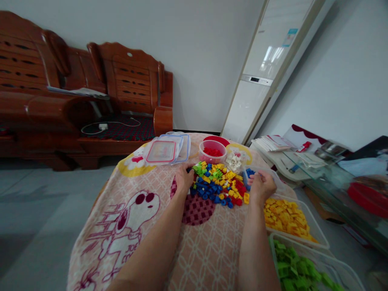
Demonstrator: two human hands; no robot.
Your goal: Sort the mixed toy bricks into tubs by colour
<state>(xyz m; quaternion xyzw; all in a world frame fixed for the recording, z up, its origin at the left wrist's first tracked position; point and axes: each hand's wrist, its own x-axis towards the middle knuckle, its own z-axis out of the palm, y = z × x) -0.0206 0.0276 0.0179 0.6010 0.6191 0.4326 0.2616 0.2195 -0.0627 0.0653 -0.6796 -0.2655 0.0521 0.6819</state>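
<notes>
Brick pile, mixed colours, one. Location: loose on the cloth-covered bench, directly between the two hands. Long axis: slanting, from the green pieces at the far left to the red and yellow pieces at the near right. Blue pieces mainly along the near edge.

Nearer hand: the left hand, at the pile's left end, seemingly touching it. The right hand stands off to the right, apart from the pile, over the blue box. Judged key relation: pile to the left of the right hand, blue box right of the pile.

Left hand, pose: forearm reaching forward from the near edge, fingers curled inward toward the pile; a dark piece shows at the fingertips, but whether it is gripped cannot be told.

Right hand, pose: forearm nearly straight ahead, fingers bunched narrow and turned left above the box; contents, if any, not discernible. Blue bricks lie beside the fingers.

Surroundings: yellow tray, behind the right wrist to the right; green box, nearest the wearer; pink tub with red bricks, beyond the pile; white bricks, beside the tub; lids, overlapping, far left.
</notes>
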